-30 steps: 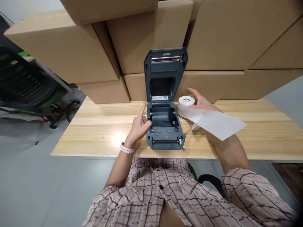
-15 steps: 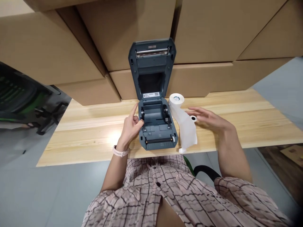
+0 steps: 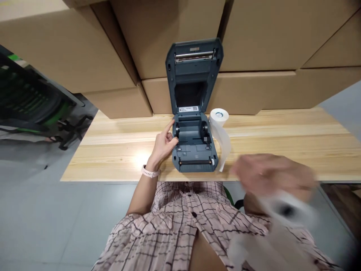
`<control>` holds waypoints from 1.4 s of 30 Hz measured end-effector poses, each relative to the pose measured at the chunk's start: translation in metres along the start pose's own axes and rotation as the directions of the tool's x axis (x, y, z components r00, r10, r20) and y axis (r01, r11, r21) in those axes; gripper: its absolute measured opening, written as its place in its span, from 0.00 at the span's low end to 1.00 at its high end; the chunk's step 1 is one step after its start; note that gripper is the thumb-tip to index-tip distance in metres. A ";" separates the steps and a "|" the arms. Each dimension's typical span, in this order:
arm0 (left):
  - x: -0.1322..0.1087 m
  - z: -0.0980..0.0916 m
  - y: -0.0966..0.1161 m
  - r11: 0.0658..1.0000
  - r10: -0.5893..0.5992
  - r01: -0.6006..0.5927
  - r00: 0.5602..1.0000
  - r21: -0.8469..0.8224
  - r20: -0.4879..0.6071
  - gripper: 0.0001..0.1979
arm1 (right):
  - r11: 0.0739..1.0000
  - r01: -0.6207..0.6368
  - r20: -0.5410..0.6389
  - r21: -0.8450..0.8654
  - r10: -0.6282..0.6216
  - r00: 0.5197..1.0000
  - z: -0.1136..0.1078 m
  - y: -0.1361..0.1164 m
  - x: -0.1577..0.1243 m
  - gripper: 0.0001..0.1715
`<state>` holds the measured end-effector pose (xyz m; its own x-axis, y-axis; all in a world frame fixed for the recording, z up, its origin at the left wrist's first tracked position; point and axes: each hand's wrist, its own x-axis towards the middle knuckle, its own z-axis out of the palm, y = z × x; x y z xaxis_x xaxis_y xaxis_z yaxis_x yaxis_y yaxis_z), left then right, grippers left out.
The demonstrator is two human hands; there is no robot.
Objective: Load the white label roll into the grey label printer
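Observation:
A dark grey label printer (image 3: 194,146) stands on the table with its lid (image 3: 194,71) raised, and its roll bay holds no roll. My left hand (image 3: 163,146) grips the printer's left edge, thumb over the rim and index finger stretched along the side. Right of the printer stands a white label roll (image 3: 219,116), its loose strip curling toward the table's front edge. My right hand (image 3: 276,175), smeared by motion, is closed on a small paper roll (image 3: 290,209) with a dark core. A pale strip trails below it, in front of my shirt.
Large cardboard boxes (image 3: 175,30) are stacked along the back of the wooden table (image 3: 121,150), close behind the raised lid. An office chair (image 3: 36,98) stands on the floor at the left. At the lower right, beyond the table, is a dark brown surface (image 3: 338,205).
My right hand has lifted the small paper roll off the table and brought it up and toward me, with its strip trailing. My left hand still grips the printer.

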<state>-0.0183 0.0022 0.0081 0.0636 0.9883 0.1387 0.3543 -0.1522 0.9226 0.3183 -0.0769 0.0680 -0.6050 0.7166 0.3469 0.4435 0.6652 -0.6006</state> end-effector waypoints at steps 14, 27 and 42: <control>0.001 0.000 0.000 0.999 0.028 -0.028 1.000 0.015 0.010 0.41 | 0.961 -0.042 0.013 -0.274 0.047 0.999 0.070 0.019 0.100 0.32; -0.001 0.004 0.000 0.998 0.000 0.003 0.999 -0.065 0.041 0.39 | 0.965 0.021 -0.048 -0.261 -0.035 0.998 0.093 -0.027 0.037 0.23; -0.025 0.004 0.019 0.902 0.294 -0.225 0.945 0.369 -0.141 0.30 | 0.979 0.010 -0.065 -0.204 -0.023 0.998 0.100 -0.019 0.034 0.22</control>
<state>-0.0093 -0.0252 0.0209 0.0325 0.8909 0.4529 0.6497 -0.3632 0.6678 0.2232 -0.0862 0.0194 -0.5712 0.7130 0.4066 0.5632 0.7008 -0.4378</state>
